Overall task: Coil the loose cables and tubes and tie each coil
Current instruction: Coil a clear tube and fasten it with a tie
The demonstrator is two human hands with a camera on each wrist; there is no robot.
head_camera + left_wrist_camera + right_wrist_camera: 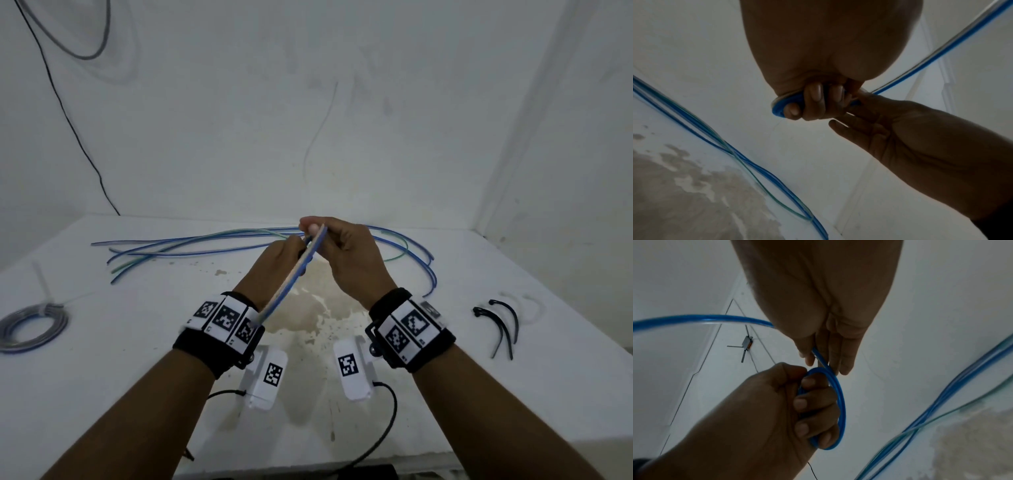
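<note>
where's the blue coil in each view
head: blue coil at centre, seen edge-on, held by the left hand, the right hand at its top.
left wrist: a short arc at centre under the curled fingers.
right wrist: a full ring, centre right, round the left hand's fingers.
shared landmark: the loose blue and green tubes on the table, lower left in the left wrist view, lower right in the right wrist view.

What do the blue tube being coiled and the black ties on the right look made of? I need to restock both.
Blue tube: apparently flexible translucent plastic with a glossy finish; it bends into a tight loop in the left hand and shows light streaks along its length.
Black ties: probably plastic zip ties, dark and dull; thin curved strips with a small head at one end. Too small to be sure.
</note>
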